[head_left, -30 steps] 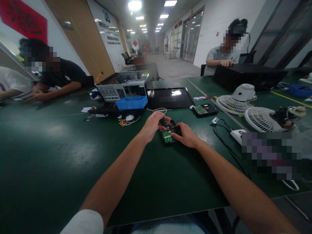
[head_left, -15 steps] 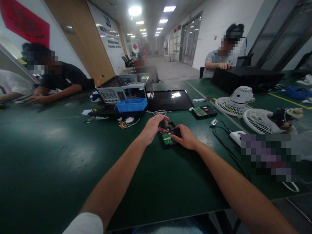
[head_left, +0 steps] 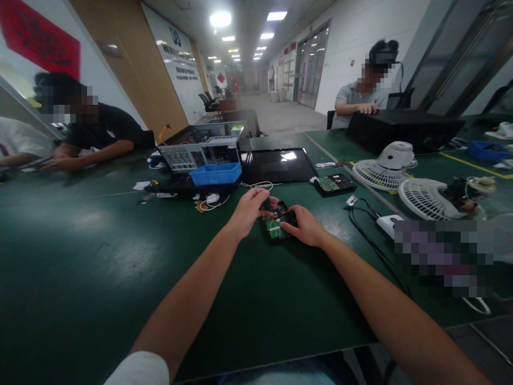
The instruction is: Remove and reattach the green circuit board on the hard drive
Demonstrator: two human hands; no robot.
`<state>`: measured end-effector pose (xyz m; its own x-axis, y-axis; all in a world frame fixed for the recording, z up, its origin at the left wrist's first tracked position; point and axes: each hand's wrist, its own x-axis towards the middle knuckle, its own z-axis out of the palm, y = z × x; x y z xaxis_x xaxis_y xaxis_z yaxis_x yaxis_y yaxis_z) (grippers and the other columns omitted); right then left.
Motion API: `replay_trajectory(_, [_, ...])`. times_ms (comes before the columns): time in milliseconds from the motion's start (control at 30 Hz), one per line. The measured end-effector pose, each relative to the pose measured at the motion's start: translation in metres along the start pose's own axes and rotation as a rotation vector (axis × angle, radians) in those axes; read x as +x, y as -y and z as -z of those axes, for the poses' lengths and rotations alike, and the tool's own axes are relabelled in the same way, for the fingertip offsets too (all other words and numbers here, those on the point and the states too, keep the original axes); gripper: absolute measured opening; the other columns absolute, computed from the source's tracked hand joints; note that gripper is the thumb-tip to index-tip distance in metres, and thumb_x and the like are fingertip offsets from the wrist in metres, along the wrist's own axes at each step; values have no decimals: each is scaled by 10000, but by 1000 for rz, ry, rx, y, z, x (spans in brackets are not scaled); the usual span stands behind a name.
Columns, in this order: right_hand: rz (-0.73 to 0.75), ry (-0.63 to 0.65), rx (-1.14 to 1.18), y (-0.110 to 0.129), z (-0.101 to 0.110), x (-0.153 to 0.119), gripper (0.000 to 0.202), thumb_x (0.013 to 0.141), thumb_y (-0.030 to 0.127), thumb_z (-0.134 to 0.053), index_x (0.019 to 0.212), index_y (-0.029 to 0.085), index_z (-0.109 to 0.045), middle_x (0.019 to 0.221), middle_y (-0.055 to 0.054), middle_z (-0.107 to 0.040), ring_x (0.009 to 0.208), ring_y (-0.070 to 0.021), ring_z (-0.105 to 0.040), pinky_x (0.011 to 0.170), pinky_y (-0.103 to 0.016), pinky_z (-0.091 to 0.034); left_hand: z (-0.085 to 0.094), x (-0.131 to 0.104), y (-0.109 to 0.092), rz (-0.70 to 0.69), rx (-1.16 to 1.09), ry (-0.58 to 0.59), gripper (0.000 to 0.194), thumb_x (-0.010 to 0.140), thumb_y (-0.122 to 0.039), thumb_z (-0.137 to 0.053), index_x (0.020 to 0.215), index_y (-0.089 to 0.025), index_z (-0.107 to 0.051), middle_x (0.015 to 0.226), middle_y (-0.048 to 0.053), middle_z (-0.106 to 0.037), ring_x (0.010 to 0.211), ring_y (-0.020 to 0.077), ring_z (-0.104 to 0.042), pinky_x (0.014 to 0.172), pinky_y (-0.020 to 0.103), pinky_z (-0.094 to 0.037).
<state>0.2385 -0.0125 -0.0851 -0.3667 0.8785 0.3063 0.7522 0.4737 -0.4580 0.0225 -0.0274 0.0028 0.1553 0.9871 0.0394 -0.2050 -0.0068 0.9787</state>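
Note:
A hard drive (head_left: 274, 230) lies on the green table in front of me, its green circuit board facing up. My right hand (head_left: 305, 226) grips it along the right side, with the thumb over the board. Above its upper left part, my left hand (head_left: 253, 209) is closed around a dark-handled screwdriver (head_left: 266, 203), held roughly upright. The fingers hide much of this tool, and I cannot make out where its tip touches. Another hard drive (head_left: 335, 184) with a green board rests farther off to the right.
Ahead stand an opened computer case (head_left: 182, 157), a blue tray (head_left: 216, 174) and a flat black screen (head_left: 280, 164). White fan parts (head_left: 380, 174) and a power strip (head_left: 388, 224) with black cable lie right. Co-workers sit on both far sides, one at a black box (head_left: 404, 131).
Both hands stay at the hard drive, with only a very slight shift of the left fingers on the screwdriver. The whole view has moved a little.

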Motion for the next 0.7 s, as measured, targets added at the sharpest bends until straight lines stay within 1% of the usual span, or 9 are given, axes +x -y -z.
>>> replay_trajectory(100, [-2,2,1,0,0,0,449,925,534,-623,1205,188,-571,1200,-144,-650,1130,-298,-603,964,-415,-470,-1,0,-1,14,0,-3,256,899,-373,-672,1003,-157,-583,1050,156,-740,937,225,-703,684,313,-583])
replay_trajectory(167, [-3,4,1,0,0,0,450,926,537,-620,1205,189,-570,1203,-145,-649,1129,-300,-603,958,-415,-473,-1,0,-2,14,8,-12,250,895,-377,-674,978,-159,-586,1054,154,-738,952,228,-701,681,308,-580])
replay_trajectory(267, [-8,9,2,-1,0,1,458,925,542,-618,1210,188,-564,1208,-148,-648,1126,-301,-606,951,-414,-478,1,0,-3,-5,42,-37,234,873,-374,-684,947,-163,-617,1057,128,-721,966,216,-677,668,284,-575])
replay_trajectory(400, [-16,9,11,-1,0,0,458,924,544,-623,1221,201,-560,1212,-140,-652,1137,-303,-605,966,-424,-474,6,3,-3,-46,89,-77,221,837,-375,-689,913,-168,-693,1072,91,-681,911,184,-633,619,241,-556])
replay_trajectory(533, [-18,15,12,-1,0,0,458,925,545,-620,1223,202,-561,1223,-140,-648,1150,-304,-601,974,-427,-470,7,3,-2,-57,98,-34,241,844,-398,-672,913,-174,-726,1072,89,-666,902,186,-618,600,238,-547])
replay_trajectory(700, [-18,15,9,0,0,0,459,923,542,-622,1218,196,-560,1226,-146,-646,1148,-306,-600,972,-427,-469,5,1,-3,-44,72,11,262,877,-392,-632,970,-160,-708,970,98,-671,907,203,-641,605,253,-542])
